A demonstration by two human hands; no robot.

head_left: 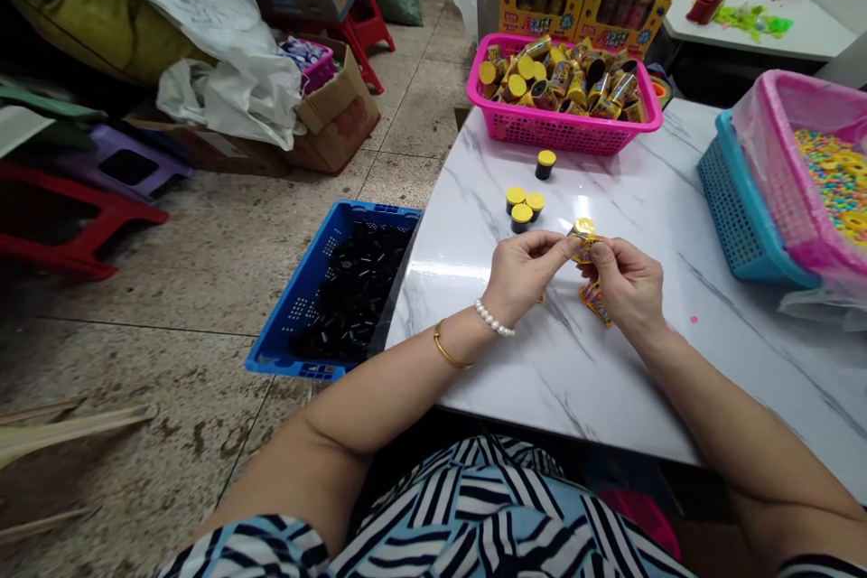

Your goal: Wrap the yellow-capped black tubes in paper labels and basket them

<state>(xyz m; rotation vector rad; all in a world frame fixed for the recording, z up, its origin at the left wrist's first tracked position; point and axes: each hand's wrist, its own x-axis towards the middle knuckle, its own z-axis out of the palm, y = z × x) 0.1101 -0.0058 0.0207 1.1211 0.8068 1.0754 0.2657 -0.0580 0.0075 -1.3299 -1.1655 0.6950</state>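
My left hand (525,271) and my right hand (629,284) meet over the white marbled table, fingertips pinched on a small, shiny yellow printed sleeve (586,255). Just behind the fingertips shows a yellow lid (583,226), partly covered by the hands. Below, near my right hand, more printed sleeves (596,302) lie on the tabletop. Beyond my left hand stand small black tubs with yellow lids (521,217), several in all, one (545,164) apart from the others.
A pink basket (562,134) full of wrapped tubs sits at the table's far end. To the left, a blue crate (291,321) holds many black tubs. Nested teal (751,208) and pink baskets (772,144) with colourful candies stand right. Yellow printed boxes (548,23) are stacked behind.
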